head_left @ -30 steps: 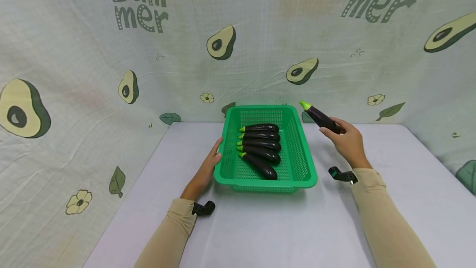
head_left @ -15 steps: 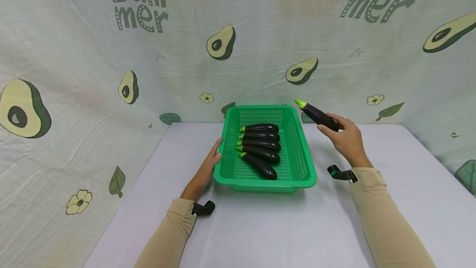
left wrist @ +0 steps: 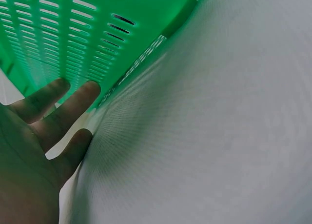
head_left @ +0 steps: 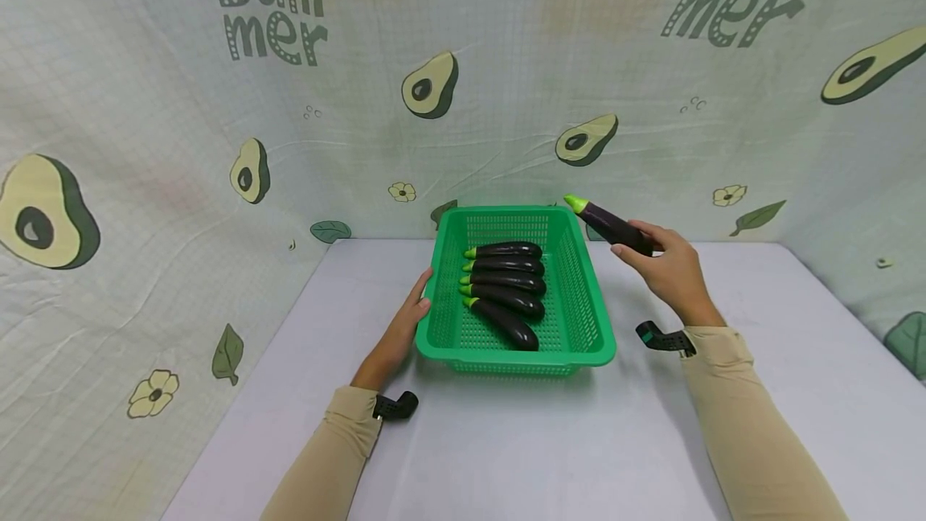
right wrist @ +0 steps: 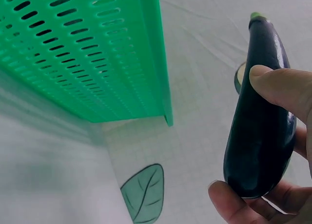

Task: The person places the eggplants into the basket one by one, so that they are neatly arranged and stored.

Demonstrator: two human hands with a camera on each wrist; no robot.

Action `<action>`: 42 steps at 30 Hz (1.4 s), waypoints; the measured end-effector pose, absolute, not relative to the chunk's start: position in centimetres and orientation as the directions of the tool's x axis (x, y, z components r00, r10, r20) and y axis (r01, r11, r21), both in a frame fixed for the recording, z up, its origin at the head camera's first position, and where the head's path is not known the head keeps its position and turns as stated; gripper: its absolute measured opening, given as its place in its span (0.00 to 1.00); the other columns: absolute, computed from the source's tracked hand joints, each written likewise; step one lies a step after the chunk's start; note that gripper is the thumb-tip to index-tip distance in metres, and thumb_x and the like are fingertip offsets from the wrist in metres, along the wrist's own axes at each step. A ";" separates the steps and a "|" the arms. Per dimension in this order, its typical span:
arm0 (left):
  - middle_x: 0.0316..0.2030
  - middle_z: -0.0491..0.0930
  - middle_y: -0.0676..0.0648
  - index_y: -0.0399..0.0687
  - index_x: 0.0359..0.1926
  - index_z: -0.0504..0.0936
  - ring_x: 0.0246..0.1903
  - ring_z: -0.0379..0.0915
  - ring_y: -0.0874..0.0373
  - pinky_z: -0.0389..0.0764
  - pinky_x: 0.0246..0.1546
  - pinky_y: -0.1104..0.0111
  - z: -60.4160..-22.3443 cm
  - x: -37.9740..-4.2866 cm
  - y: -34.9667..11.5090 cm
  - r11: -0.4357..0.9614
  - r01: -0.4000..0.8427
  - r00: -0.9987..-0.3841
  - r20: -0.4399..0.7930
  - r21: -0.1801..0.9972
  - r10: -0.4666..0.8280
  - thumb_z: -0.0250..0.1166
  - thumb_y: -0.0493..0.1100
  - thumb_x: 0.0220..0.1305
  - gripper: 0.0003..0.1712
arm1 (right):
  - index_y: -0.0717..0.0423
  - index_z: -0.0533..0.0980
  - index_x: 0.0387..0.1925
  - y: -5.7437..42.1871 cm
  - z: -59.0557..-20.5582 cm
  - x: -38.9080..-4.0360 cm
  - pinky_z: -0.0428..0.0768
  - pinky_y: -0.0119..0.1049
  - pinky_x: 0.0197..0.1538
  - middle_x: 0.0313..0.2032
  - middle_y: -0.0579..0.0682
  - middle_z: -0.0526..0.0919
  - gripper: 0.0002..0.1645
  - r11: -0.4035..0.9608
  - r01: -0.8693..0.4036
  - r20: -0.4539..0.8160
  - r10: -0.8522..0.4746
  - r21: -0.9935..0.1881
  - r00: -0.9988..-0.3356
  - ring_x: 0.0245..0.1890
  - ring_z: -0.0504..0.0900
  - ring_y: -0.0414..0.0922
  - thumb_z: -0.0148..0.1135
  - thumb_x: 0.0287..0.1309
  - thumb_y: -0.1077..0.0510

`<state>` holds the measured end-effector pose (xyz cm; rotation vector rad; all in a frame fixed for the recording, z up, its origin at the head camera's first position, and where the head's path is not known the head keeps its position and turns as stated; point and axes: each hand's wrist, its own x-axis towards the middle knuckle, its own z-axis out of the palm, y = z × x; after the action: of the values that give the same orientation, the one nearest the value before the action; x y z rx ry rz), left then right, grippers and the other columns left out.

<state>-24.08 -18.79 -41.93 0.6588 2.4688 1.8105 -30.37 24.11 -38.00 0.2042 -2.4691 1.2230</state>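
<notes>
In the head view a green basket [head_left: 595, 296] stands on the table, with several dark eggplants [head_left: 510, 302] lying side by side in it, green stem ends to the left. My left hand [head_left: 398, 336] is at the basket's left side; in the left wrist view its straight fingers [left wrist: 73, 107] reach to the slotted outer wall. My right hand [head_left: 671, 270] grips another eggplant [head_left: 611, 225] by its thick end, off the basket's right rim. Its green tip points up and left, overlapping the far right corner in the head view. Thumb and fingers wrap the eggplant [right wrist: 261, 131] in the right wrist view.
A white cloth covers the table [head_left: 477, 457]. Behind it hangs a pale curtain [head_left: 506, 38] printed with avocados, leaves and lettering. A black wrist mount [head_left: 661, 338] sits on the right wrist, and another mount [head_left: 396, 405] on the left.
My right hand has moved slightly left with its eggplant, whose green tip has come nearer the basket's far right corner. The left hand and the eggplants in the basket stay as they were.
</notes>
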 end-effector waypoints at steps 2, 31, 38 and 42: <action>0.78 0.37 0.37 0.38 0.79 0.38 0.77 0.31 0.43 0.40 0.71 0.43 -42.0 -24.2 -18.9 0.244 0.330 -0.909 0.237 0.912 0.342 0.37 0.41 0.79 0.34 | 0.52 0.71 0.70 24.0 -37.8 -30.3 0.70 0.51 0.46 0.57 0.63 0.76 0.44 0.610 -0.296 0.392 0.025 -0.735 -0.920 0.54 0.71 0.58 0.66 0.60 0.34; 0.79 0.40 0.50 0.62 0.81 0.43 0.77 0.33 0.52 0.38 0.71 0.44 -45.9 -26.1 -19.5 0.239 0.323 -0.925 0.253 0.916 0.283 0.38 0.54 0.80 0.34 | 0.55 0.69 0.71 22.4 -35.8 -28.9 0.75 0.48 0.41 0.59 0.63 0.75 0.45 0.671 -0.327 0.314 -0.147 -0.665 -0.938 0.56 0.74 0.59 0.64 0.61 0.34; 0.79 0.37 0.47 0.56 0.81 0.40 0.77 0.31 0.50 0.38 0.72 0.44 -46.1 -26.0 -19.6 0.223 0.307 -0.922 0.231 0.925 0.310 0.37 0.49 0.81 0.34 | 0.53 0.71 0.69 22.1 -36.1 -28.7 0.76 0.48 0.42 0.58 0.59 0.76 0.43 0.670 -0.322 0.299 -0.154 -0.669 -0.942 0.55 0.75 0.56 0.65 0.60 0.34; 0.79 0.36 0.45 0.52 0.81 0.38 0.77 0.31 0.49 0.40 0.71 0.43 -44.0 -25.0 -19.3 0.242 0.287 -0.925 0.201 0.927 0.323 0.37 0.47 0.81 0.34 | 0.52 0.72 0.68 21.7 -35.9 -28.7 0.75 0.48 0.41 0.59 0.57 0.76 0.43 0.664 -0.341 0.320 -0.159 -0.665 -0.934 0.55 0.75 0.55 0.66 0.59 0.33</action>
<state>-25.02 -19.30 -43.99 0.6019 2.4513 1.8174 -28.75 21.68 -35.89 0.4047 -2.6457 1.1291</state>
